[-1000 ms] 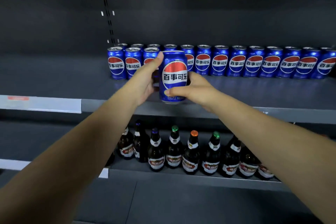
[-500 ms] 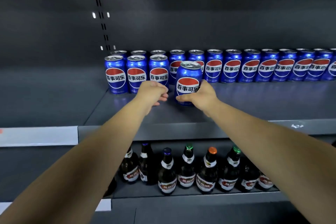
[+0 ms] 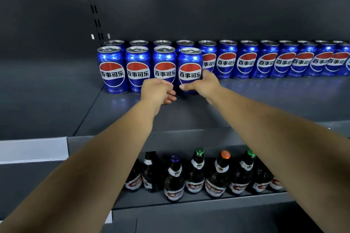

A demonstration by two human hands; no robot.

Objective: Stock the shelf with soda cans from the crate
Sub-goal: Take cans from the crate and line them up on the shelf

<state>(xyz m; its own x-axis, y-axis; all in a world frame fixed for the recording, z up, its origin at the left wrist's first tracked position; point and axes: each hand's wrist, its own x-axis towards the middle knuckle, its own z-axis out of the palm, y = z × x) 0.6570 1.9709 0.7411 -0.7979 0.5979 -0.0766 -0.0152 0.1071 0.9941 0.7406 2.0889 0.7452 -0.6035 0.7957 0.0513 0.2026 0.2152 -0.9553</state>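
The soda can under my right grip reads 百事可乐 in dark characters across the white band of its red, white and blue Pepsi globe. The three front-row cans to its left carry the same four characters and globe, and so do the back-row cans running off to the right. Small white print at each can's foot is too fine to read. The bottles below bear red labels with white characters, too blurred to make out.
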